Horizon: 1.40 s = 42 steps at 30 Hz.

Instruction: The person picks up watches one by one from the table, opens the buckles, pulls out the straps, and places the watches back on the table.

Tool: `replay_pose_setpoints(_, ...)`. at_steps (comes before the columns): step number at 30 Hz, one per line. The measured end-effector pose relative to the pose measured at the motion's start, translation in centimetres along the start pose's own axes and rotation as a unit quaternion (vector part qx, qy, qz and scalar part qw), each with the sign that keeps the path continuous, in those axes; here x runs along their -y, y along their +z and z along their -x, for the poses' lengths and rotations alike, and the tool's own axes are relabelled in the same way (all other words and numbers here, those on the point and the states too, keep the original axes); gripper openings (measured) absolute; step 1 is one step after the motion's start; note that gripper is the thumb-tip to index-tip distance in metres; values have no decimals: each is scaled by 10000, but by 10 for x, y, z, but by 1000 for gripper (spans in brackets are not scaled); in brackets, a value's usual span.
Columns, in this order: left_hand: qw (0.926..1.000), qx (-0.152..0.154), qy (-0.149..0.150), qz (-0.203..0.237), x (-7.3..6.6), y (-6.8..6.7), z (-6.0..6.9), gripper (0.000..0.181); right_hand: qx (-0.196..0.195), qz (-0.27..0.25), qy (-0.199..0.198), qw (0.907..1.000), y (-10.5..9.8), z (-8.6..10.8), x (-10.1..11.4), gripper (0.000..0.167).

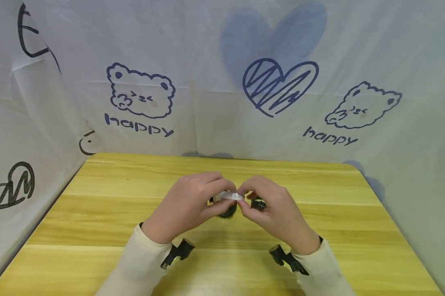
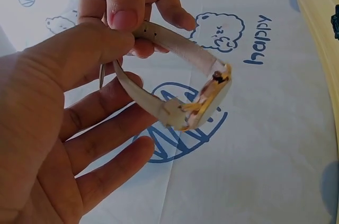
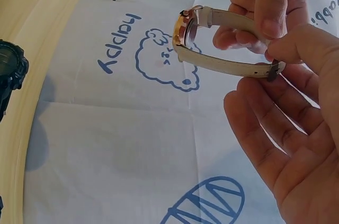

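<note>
Right wrist view, watch [image 3: 225,65] near horizontal, case [image 3: 181,30] leftward

A light yellow wood-grain table [image 1: 96,230] with rounded far corners carries the things. Directly on it lies a black wristwatch with round dial [image 1: 228,211]; near it is a second black item [image 1: 258,204], partly hidden.

A watch [image 1: 232,196] with a pale strap [image 2: 183,52] and gold-coloured case [image 3: 181,29] is held up just below the middle of the head view, its strap bent into a loop. In the right wrist view, the case stands edge-on at upper centre; a dark metal buckle [image 3: 273,70] sits towards the right.
</note>
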<state>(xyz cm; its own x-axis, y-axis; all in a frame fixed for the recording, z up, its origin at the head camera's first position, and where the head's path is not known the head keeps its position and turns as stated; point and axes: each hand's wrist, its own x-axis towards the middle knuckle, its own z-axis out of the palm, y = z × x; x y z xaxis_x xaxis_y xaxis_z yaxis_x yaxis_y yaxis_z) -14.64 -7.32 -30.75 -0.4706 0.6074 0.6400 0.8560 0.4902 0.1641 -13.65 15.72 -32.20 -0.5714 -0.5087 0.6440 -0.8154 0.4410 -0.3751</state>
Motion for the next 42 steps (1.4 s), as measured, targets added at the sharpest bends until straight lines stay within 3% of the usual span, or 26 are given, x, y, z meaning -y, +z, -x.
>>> replay_pose_setpoints(8, 9998, -161, 124, 84, 0, -2, 1, 11, 38, -440, 120, 9990, 0, 1, 1, 19)
replay_pose_setpoints(15, 9979, -127, 227, 595, 4, -1, 2, 10, 120, -939, 161, 9954, 0, 2, 0, 23)
replay_pose_setpoints(21, 9978, 20, 297, 597, 3, -3, 2, 13, 71, -426, 110, 9990, -3, 3, 1, 21)
replay_pose_setpoints(25, 9988, 89, 163, 445, 0, -3, 1, 15, 27, -196, 35, 9998, -5, 2, 2, 16)
replay_pose_setpoints(42, 9995, 25, 296, 119, 3, -2, -1, 8, 71, -326, 72, 9994, -6, 1, 3, 21)
